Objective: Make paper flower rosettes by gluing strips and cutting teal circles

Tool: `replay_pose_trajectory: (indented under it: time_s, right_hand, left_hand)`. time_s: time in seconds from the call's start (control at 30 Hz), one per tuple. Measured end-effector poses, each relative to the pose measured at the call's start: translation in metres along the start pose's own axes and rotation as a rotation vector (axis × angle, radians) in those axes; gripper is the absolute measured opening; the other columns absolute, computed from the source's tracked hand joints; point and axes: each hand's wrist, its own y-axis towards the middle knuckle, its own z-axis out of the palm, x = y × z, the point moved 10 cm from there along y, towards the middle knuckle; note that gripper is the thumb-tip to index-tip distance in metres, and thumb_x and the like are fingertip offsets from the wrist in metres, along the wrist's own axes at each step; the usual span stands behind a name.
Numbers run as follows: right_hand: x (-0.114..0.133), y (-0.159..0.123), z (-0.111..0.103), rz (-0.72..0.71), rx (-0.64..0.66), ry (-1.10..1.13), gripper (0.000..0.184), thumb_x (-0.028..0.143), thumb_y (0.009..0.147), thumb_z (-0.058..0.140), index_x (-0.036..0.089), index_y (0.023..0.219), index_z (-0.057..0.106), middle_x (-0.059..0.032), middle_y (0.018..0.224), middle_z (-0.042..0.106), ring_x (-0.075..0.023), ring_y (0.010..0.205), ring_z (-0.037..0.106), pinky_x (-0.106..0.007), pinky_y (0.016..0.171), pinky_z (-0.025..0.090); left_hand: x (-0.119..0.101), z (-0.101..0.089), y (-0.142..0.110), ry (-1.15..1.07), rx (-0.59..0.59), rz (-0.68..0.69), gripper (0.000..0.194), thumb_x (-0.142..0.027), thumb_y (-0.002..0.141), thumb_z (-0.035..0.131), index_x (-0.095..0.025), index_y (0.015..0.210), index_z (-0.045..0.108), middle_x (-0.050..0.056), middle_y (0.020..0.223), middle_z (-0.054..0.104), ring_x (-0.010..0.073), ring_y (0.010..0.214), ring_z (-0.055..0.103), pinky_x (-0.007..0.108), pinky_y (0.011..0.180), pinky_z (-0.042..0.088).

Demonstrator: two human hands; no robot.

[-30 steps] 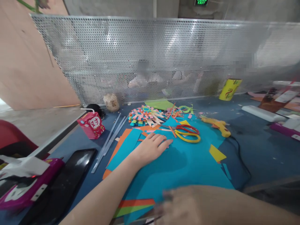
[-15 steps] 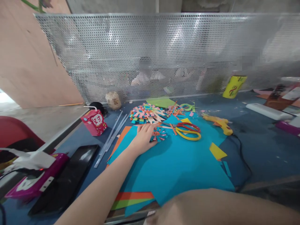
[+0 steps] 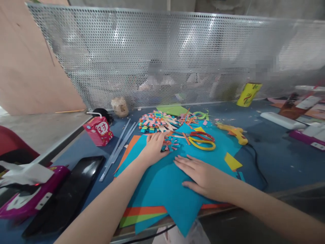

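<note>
My left hand (image 3: 153, 149) rests on a large blue paper sheet (image 3: 162, 184), fingers stretched forward and thumb apart. Its fingertips and thumb lie against the left side of a small fringed paper flower (image 3: 174, 143) in blue and pink, which the hand partly covers. My right hand (image 3: 200, 174) lies flat on the blue sheet, fingers extended and nothing in it. Beyond it are scissors (image 3: 203, 145) with red and yellow handles. A bunch of finished fringed paper flowers (image 3: 158, 121) sits behind my left hand.
Clear plastic sticks (image 3: 118, 149), a pink drink carton (image 3: 98, 130) and a black phone (image 3: 67, 193) are on the left. A yellow glue gun (image 3: 233, 132) with its cord and a yellow can (image 3: 249, 95) stand right. A perforated metal panel (image 3: 142, 44) borders the back.
My right hand has come up from the table's front edge onto the blue sheet. The sheet's front corner now hangs over the edge. My left hand stays by the small paper flower.
</note>
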Motion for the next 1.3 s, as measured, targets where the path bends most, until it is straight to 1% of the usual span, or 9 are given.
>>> replay_pose_trajectory:
  time_s: [0.13, 0.27, 0.5, 0.6, 0.73, 0.87, 0.97, 1.13, 1.3]
  right_hand:
    - [-0.002, -0.006, 0.003, -0.062, -0.123, -0.23, 0.042, 0.028, 0.088, 0.043, 0.004, 0.122, 0.05, -0.018, 0.127, 0.05, -0.0282, 0.117, 0.047, -0.046, 0.096, 0.041]
    - [0.0, -0.011, -0.009, -0.046, -0.232, -0.288, 0.035, 0.024, 0.088, 0.041, 0.008, 0.114, 0.058, -0.014, 0.113, 0.062, -0.025, 0.103, 0.058, -0.04, 0.085, 0.051]
    - [-0.002, -0.005, -0.004, -0.139, -0.266, -0.413, 0.033, 0.019, 0.09, 0.036, 0.008, 0.113, 0.057, -0.0121, 0.113, 0.062, -0.0243, 0.102, 0.058, -0.039, 0.082, 0.052]
    - [0.002, -0.003, -0.005, -0.212, -0.295, -0.479, 0.033, 0.013, 0.09, 0.031, 0.008, 0.106, 0.06, -0.0124, 0.105, 0.065, -0.0232, 0.096, 0.06, -0.036, 0.078, 0.053]
    - [0.006, 0.007, -0.009, -0.238, -0.296, -0.513, 0.037, 0.01, 0.09, 0.026, 0.007, 0.093, 0.063, -0.0132, 0.088, 0.066, -0.0221, 0.083, 0.062, -0.034, 0.073, 0.054]
    - [0.004, 0.012, -0.005, -0.25, -0.232, -0.475, 0.035, 0.008, 0.088, 0.027, 0.008, 0.089, 0.062, -0.0136, 0.086, 0.064, -0.0221, 0.08, 0.06, -0.036, 0.072, 0.053]
    - [-0.009, 0.007, -0.003, -0.193, -0.191, -0.319, 0.03, 0.01, 0.089, 0.031, 0.012, 0.096, 0.06, -0.0115, 0.092, 0.062, -0.0202, 0.086, 0.057, -0.035, 0.078, 0.051]
    - [-0.031, -0.001, -0.002, -0.061, -0.202, -0.156, 0.033, 0.017, 0.089, 0.036, 0.017, 0.121, 0.047, -0.0089, 0.114, 0.058, -0.0196, 0.108, 0.051, -0.037, 0.092, 0.045]
    - [-0.035, 0.004, 0.001, -0.057, -0.216, -0.14, 0.032, 0.015, 0.09, 0.034, 0.018, 0.117, 0.05, -0.0078, 0.109, 0.061, -0.019, 0.104, 0.054, -0.036, 0.091, 0.046]
  left_hand:
    - [0.002, -0.001, -0.001, 0.015, -0.009, -0.019, 0.058, -0.029, 0.072, 0.059, -0.018, 0.123, 0.035, 0.011, 0.12, 0.051, 0.0272, 0.115, 0.042, 0.043, 0.093, 0.029]
    - [0.0, -0.002, -0.001, 0.025, -0.001, -0.018, 0.059, -0.031, 0.071, 0.061, -0.017, 0.122, 0.036, 0.011, 0.12, 0.052, 0.0277, 0.115, 0.042, 0.042, 0.091, 0.031]
    - [-0.002, -0.002, -0.001, 0.019, 0.001, -0.012, 0.059, -0.028, 0.07, 0.061, -0.018, 0.123, 0.036, 0.01, 0.12, 0.052, 0.0263, 0.115, 0.042, 0.041, 0.092, 0.03]
    - [-0.001, 0.0, -0.001, 0.015, 0.009, -0.014, 0.059, -0.028, 0.07, 0.06, -0.018, 0.123, 0.036, 0.01, 0.121, 0.051, 0.0267, 0.116, 0.041, 0.041, 0.094, 0.029]
    - [0.0, 0.002, -0.001, 0.015, 0.015, -0.015, 0.06, -0.029, 0.071, 0.059, -0.018, 0.124, 0.034, 0.011, 0.122, 0.05, 0.0269, 0.117, 0.04, 0.042, 0.095, 0.028]
    - [0.001, 0.003, -0.001, 0.015, 0.017, -0.014, 0.06, -0.029, 0.071, 0.058, -0.018, 0.125, 0.034, 0.011, 0.123, 0.05, 0.0267, 0.118, 0.04, 0.043, 0.095, 0.028]
    - [0.001, 0.003, -0.001, 0.012, 0.018, -0.013, 0.059, -0.029, 0.071, 0.057, -0.018, 0.125, 0.034, 0.011, 0.122, 0.05, 0.0267, 0.117, 0.04, 0.042, 0.095, 0.029]
    - [0.0, 0.003, -0.001, 0.003, 0.022, -0.013, 0.059, -0.03, 0.072, 0.056, -0.016, 0.125, 0.034, 0.012, 0.125, 0.048, 0.0276, 0.118, 0.039, 0.043, 0.095, 0.028]
    - [0.0, 0.003, -0.001, -0.003, 0.019, -0.019, 0.059, -0.03, 0.073, 0.055, -0.015, 0.125, 0.033, 0.013, 0.123, 0.049, 0.0276, 0.117, 0.039, 0.043, 0.095, 0.028]
